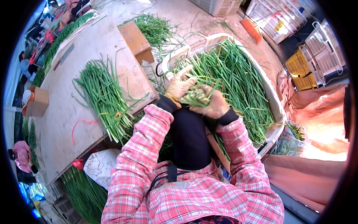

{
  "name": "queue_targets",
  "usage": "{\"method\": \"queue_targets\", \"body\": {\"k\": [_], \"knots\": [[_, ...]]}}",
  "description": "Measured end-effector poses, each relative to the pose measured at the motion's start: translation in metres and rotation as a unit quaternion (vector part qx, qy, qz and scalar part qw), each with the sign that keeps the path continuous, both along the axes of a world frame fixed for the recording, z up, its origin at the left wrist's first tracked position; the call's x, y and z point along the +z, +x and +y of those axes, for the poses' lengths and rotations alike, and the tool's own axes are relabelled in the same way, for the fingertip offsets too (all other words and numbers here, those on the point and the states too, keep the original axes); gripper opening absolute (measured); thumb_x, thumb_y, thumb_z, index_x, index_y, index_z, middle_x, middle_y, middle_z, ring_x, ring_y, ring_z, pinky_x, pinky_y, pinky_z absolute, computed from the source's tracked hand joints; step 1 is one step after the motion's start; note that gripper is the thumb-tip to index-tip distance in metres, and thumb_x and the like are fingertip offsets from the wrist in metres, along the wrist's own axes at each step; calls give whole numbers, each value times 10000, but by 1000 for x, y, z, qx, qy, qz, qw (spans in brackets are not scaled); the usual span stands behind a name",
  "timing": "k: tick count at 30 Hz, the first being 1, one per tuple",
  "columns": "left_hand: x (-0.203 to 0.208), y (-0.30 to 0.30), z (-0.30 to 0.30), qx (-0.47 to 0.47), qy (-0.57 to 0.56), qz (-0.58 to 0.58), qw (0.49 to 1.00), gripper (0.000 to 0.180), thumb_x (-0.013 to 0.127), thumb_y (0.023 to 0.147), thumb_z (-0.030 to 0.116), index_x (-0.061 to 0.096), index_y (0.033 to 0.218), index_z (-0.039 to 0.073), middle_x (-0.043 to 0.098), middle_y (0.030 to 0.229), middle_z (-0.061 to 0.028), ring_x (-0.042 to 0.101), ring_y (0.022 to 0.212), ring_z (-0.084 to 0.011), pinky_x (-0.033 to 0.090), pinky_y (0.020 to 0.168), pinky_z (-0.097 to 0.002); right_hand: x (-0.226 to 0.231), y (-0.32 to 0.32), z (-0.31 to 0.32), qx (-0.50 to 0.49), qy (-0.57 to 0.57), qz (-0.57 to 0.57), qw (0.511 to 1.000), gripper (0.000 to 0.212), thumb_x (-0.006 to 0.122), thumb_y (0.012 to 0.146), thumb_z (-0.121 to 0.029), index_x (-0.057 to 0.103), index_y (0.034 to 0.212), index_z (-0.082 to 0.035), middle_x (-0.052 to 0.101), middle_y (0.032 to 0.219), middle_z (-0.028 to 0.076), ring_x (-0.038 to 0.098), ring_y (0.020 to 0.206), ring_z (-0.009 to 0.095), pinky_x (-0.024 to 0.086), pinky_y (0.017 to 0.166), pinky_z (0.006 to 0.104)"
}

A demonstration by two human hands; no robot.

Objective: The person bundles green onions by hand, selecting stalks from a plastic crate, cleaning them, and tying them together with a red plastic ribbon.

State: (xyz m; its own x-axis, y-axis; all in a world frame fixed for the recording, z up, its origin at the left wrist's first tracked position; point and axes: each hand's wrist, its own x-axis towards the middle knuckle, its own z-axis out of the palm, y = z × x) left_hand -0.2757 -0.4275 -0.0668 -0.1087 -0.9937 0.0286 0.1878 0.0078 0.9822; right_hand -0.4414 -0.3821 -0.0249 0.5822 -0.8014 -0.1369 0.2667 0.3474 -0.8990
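My right hand (215,104), in a tan glove, is closed around a bunch of green chives (197,96), its pale cut ends turned toward my left hand. My left hand (179,85), also gloved, is right beside that bunch, with its forefinger stretched out and apart from the thumb. Both hands are above my dark-trousered knee, at the near left rim of a white crate (220,36). Long loose chives (242,82) fill the crate. On the board table to the left lies a larger bundle of chives (102,93), with an orange tie near its pale ends.
A wooden block (136,39) sits at the table's far edge, near more loose chives (151,28). A pink tie (76,130) and a cardboard box (36,102) are on the table. An orange broom (252,30), stacked white crates and a yellow crate (300,71) stand beyond.
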Motion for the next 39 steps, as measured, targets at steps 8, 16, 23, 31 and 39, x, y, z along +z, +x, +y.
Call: {"method": "queue_targets", "body": {"k": [8, 16, 23, 31, 39], "knots": [[-9, -9, -23, 154, -35, -338, 928, 213, 567, 849, 264, 604, 838, 55, 636, 791, -168, 615, 722, -333, 472, 665, -399, 17, 0, -2, -82, -379, 394, 833, 599, 778, 620, -174, 526, 1143, -28, 642, 936, 114, 625, 861, 216, 487, 791, 314], [-40, 7, -39, 222, -27, -467, 855, 239, 549, 843, 281, 589, 853, 46, 625, 837, -200, 589, 815, -380, 453, 724, -458, 75, -143, 80, -399, -384, 138, 821, 349, 669, 721, -86, 528, 1032, -13, 576, 863, 64, 576, 775, 155, 493, 713, 321], [-32, 15, -41, 230, 62, -441, 865, 302, 552, 805, 355, 609, 869, 65, 624, 873, -214, 589, 855, -388, 456, 756, -454, 162, -285, 168, -653, -425, 230, 583, 323, 608, 813, -96, 523, 1084, 57, 595, 942, 135, 582, 826, 216, 499, 718, 330], [47, 15, 39, 275, -153, -413, 855, 491, 633, 787, 292, 510, 1163, 1, 612, 989, -207, 604, 860, -331, 485, 770, -393, 200, -214, 105, -628, -637, 381, 233, 184, 734, 722, -16, 635, 844, 79, 668, 861, 140, 638, 708, 187, 524, 661, 271], [134, 31, 166, -241, 47, 379, 892, 853, 318, 831, 683, 217, 1409, 64, 382, 1334, -269, 459, 1171, -401, 411, 945, -481, 173, 44, 116, -292, -674, 118, 668, 275, 641, 694, -114, 609, 966, -80, 631, 977, 47, 596, 879, 213, 455, 775, 360]]}}
